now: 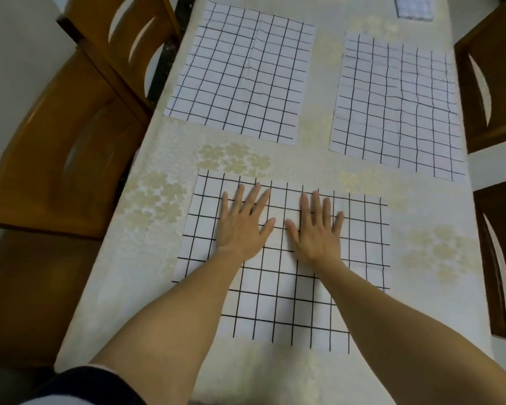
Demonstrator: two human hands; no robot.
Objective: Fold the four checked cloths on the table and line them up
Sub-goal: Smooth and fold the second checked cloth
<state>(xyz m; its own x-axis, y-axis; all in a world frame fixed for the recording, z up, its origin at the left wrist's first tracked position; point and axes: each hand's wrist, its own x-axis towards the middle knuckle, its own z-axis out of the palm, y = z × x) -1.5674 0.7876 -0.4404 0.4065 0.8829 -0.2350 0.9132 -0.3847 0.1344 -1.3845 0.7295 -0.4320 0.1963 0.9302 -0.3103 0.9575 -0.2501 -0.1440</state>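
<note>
Checked cloth (pixel 287 287), white with a black grid, lies flat at the table's (pixel 146 258) near end under the left hand (pixel 241 226) and right hand (pixel 316 229), fingers straight and spread. Beyond, the far-left cloth (pixel 240 74) and far-right cloth (pixel 398 106) lie unfolded; a folded cloth (pixel 414 7) sits farthest.

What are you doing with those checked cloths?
A person's left hand and right hand press flat, fingers spread, on the nearest cloth. The far-left cloth and far-right cloth lie spread out farther up the table. A small cloth at the far edge looks already folded, though it's partly out of view.
</note>
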